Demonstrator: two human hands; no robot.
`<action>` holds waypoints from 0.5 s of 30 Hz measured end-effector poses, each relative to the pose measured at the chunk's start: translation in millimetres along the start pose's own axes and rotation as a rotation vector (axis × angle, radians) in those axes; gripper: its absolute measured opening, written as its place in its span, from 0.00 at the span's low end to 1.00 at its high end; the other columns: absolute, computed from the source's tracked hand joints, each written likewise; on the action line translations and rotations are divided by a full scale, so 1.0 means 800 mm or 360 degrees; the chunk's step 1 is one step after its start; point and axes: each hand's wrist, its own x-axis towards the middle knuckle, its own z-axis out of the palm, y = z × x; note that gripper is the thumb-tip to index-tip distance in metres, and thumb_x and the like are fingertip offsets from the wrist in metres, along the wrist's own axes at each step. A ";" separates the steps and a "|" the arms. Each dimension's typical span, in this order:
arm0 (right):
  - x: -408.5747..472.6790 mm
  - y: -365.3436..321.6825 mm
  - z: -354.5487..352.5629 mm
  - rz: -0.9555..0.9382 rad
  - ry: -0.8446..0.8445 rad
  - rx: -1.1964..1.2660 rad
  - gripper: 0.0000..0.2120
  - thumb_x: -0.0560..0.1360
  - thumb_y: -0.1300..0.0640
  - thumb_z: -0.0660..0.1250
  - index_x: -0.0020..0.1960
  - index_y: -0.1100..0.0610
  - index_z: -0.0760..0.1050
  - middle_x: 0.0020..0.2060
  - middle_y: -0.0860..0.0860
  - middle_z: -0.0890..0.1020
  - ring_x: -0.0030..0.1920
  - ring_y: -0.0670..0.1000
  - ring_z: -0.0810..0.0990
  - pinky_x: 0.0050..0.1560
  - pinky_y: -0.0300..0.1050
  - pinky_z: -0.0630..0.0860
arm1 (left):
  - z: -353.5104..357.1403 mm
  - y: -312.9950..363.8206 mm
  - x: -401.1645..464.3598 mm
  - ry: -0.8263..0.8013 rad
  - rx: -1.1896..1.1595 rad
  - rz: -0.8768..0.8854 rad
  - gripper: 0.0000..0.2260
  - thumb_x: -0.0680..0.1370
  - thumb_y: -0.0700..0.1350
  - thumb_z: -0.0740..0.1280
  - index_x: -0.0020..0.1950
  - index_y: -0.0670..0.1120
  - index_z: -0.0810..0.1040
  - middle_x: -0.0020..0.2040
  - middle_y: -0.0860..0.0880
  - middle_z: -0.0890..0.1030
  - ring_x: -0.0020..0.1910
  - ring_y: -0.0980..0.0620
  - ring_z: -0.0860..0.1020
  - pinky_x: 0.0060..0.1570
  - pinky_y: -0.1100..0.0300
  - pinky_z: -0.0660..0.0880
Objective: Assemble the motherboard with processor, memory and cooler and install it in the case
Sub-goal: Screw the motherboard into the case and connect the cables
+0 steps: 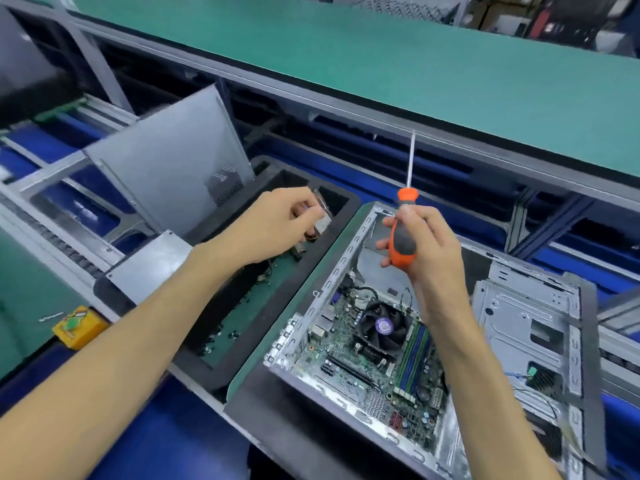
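Note:
An open grey computer case [526,327] lies on its side at the lower right. The green motherboard [349,362] sits inside it, with a black cooler fan [381,327] on top and memory sticks [414,362] beside the fan. My right hand [422,247] grips an orange and grey screwdriver [401,237] above the case, shaft pointing up and away. My left hand [277,226] reaches over a black tray [239,355] to the left of the case, fingers curled at a small clear bag [322,216]; whether it pinches anything I cannot tell.
The tray holds several small dark screws and parts on a green mat. A grey case side panel [169,161] leans behind the tray. A yellow block [79,327] sits at the left. A raised green shelf [381,71] runs across the back.

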 end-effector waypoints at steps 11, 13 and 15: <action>-0.024 0.042 0.138 0.0266 -0.0190 -0.0036 0.18 0.78 0.70 0.64 0.64 0.55 0.76 0.54 0.52 0.85 0.57 0.51 0.82 0.60 0.61 0.78 | -0.023 -0.133 -0.021 -0.0353 -0.0096 -0.0343 0.04 0.80 0.41 0.65 0.49 0.46 0.79 0.40 0.46 0.84 0.38 0.50 0.85 0.44 0.48 0.83; -0.030 0.055 0.174 0.0319 -0.0179 -0.0070 0.16 0.78 0.71 0.63 0.60 0.57 0.77 0.57 0.54 0.85 0.56 0.50 0.81 0.60 0.60 0.76 | -0.014 -0.171 -0.032 -0.0483 -0.0042 -0.0437 0.03 0.79 0.38 0.65 0.50 0.42 0.79 0.42 0.43 0.84 0.40 0.47 0.85 0.47 0.48 0.82; -0.036 0.069 0.209 0.0375 -0.0150 -0.0066 0.14 0.79 0.71 0.62 0.60 0.58 0.76 0.58 0.55 0.84 0.57 0.50 0.80 0.63 0.61 0.74 | 0.001 -0.203 -0.042 -0.0651 0.0001 -0.0480 0.03 0.78 0.37 0.66 0.50 0.43 0.77 0.41 0.44 0.82 0.40 0.46 0.83 0.49 0.49 0.82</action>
